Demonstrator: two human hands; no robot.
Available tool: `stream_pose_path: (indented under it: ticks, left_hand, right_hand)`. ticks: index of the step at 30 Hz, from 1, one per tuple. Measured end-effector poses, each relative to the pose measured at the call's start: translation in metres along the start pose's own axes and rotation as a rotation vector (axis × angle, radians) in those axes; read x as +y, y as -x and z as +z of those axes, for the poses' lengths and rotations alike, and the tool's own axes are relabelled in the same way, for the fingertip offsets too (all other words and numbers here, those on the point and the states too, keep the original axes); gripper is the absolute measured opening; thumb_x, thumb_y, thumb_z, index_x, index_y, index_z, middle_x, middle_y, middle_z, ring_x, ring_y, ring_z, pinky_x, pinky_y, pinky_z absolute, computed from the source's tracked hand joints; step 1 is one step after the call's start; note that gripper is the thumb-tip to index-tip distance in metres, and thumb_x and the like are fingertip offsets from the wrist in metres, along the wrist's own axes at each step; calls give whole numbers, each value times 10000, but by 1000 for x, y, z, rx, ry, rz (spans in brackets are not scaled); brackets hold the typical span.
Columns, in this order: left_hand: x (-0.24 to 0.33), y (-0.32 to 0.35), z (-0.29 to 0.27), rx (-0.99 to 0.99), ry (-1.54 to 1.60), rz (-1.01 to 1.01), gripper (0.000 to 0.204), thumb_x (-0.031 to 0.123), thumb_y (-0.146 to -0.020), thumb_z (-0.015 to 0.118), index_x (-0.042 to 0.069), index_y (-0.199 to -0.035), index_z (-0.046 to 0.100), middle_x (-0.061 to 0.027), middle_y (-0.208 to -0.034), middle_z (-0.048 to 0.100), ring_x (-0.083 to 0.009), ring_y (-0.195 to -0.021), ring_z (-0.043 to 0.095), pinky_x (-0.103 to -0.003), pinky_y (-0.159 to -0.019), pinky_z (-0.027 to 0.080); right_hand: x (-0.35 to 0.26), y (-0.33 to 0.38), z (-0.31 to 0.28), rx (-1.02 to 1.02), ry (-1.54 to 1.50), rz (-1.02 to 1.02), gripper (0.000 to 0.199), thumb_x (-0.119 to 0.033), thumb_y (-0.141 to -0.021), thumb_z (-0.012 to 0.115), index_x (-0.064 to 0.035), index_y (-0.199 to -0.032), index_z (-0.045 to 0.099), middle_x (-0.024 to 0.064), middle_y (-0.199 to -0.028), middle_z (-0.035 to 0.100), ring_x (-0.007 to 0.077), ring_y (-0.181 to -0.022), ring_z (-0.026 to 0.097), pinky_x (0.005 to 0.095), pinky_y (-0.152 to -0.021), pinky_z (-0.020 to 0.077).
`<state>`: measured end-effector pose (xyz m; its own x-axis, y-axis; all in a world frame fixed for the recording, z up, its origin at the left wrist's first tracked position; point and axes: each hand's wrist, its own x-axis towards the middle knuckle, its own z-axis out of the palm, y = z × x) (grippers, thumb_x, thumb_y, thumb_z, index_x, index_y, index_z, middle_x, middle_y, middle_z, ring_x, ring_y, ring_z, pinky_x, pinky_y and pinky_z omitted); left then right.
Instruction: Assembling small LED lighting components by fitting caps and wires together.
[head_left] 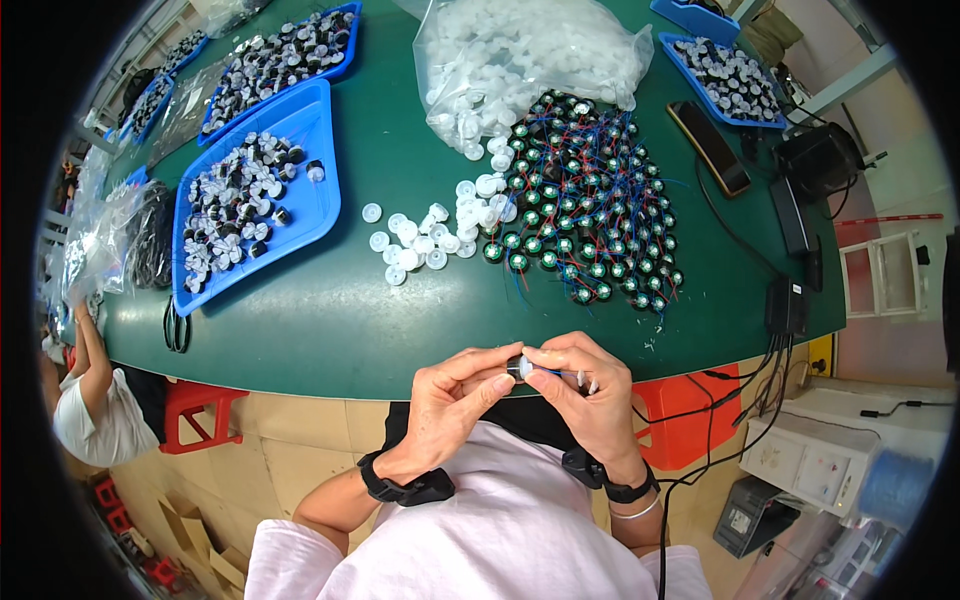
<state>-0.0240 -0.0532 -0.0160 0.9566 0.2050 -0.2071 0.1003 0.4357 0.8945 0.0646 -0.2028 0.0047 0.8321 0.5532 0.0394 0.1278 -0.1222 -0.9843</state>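
At the table's near edge my left hand (448, 398) pinches a small black round part (514, 368) between thumb and fingers. My right hand (592, 392) is closed on a translucent white cap (526, 369), held against the end of that part. Whether the cap is fully seated I cannot tell. A thin blue wire shows by the right thumb, and a few more white pieces (587, 383) stick out between the right fingers. Beyond my hands lie loose white caps (408, 232) and a pile of black round parts (585, 200) with green tops and red and blue wires.
A clear bag (630, 50) of white caps stands at the back. Blue trays (325, 150) of capped parts sit on the left, another tray (770, 124) back right. A phone (708, 148) and cables lie on the right. Another person (100, 415) works at far left; red stools (690, 425) stand below.
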Motion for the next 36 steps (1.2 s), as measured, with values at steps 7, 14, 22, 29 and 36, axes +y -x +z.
stream_pose_path:
  ticks: [7, 14, 22, 29, 36]
  left_hand:
    - [-5, 2, 6, 98, 54, -3, 301, -2, -883, 605, -30, -1181, 575, -101, -1082, 636, -140, -974, 622, -242, -874, 496]
    - [-21, -1, 10, 181, -470, 366, 291, -52, -840, 619, -38, -1130, 608, -140, -1018, 639, -141, -876, 644, -244, -772, 537]
    - [-18, -3, 5, 135, -431, 250, 281, -30, -848, 622, -41, -1128, 602, -131, -987, 652, -155, -869, 658, -251, -760, 538]
    - [-11, -3, -3, 0, -64, 41, 275, 1, -900, 579, -51, -1168, 552, -139, -1065, 645, -174, -942, 647, -261, -820, 524]
    - [7, -9, -11, -125, 34, -130, 270, 49, -915, 575, -53, -1163, 545, -136, -1069, 640, -172, -953, 637, -277, -826, 533]
  right_hand:
    - [5, -3, 3, -1, -8, -31, 181, -22, -785, 717, -33, -966, 708, 17, -871, 613, 17, -631, 455, 174, -519, 338]
    - [14, -2, 6, 31, -50, 36, 158, -2, -786, 711, -21, -943, 707, 24, -880, 618, 18, -655, 483, 167, -532, 358]
    - [23, 1, 12, 76, -46, -37, 151, 9, -807, 691, -7, -958, 693, 46, -892, 618, 38, -672, 507, 191, -548, 397]
    - [16, 7, 22, 135, 133, -165, 191, 35, -791, 687, -7, -977, 683, 56, -876, 612, 67, -661, 527, 204, -551, 409]
    - [4, 7, 10, 19, 106, -134, 241, 53, -781, 684, 5, -1015, 656, 85, -883, 603, 145, -721, 602, 246, -597, 483]
